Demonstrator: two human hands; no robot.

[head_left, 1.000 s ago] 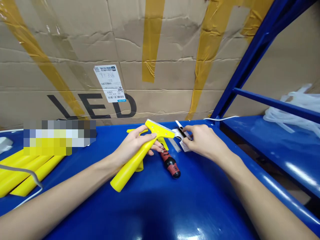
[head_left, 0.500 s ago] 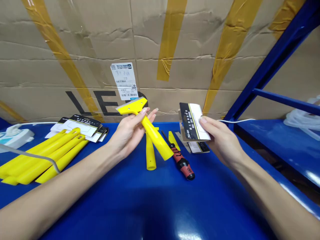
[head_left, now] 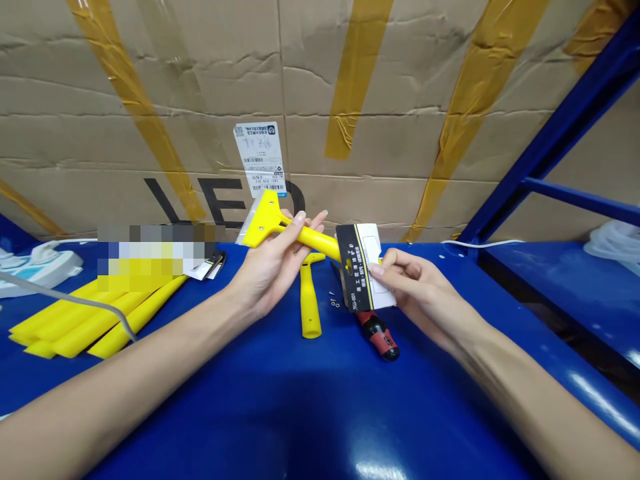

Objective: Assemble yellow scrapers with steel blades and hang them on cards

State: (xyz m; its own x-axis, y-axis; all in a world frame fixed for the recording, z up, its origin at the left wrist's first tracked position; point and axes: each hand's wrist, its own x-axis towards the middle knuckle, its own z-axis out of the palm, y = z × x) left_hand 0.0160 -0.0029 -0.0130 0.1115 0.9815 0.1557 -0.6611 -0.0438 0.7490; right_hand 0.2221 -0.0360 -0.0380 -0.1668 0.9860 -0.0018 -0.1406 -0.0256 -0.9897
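Observation:
A yellow scraper [head_left: 263, 223] with a metal blade at its left end is held up by my left hand [head_left: 275, 267], closed near its neck. My right hand [head_left: 415, 280] pinches a folded black-and-white cardboard label [head_left: 363, 267], which covers the far end of the scraper's handle. Whether the handle passes into the fold cannot be made out. On the table below lies a yellow scraper handle [head_left: 311, 303]. Beside it are several tiny metal fasteners [head_left: 335, 304]. A red-and-black screwdriver [head_left: 381, 338] lies partly hidden behind the label.
Several yellow scrapers [head_left: 100, 313] lie at the left of the blue table [head_left: 280, 420], partly blurred out. A white power strip [head_left: 55, 270] and grey cable [head_left: 90, 303] are near them. A taped cardboard box [head_left: 215, 87] stands behind; a blue metal frame [head_left: 550, 140] rises at right.
My left hand has turned the scraper so its handle points right. My right hand has brought the label leftward to the handle's end. The view has shifted slightly.

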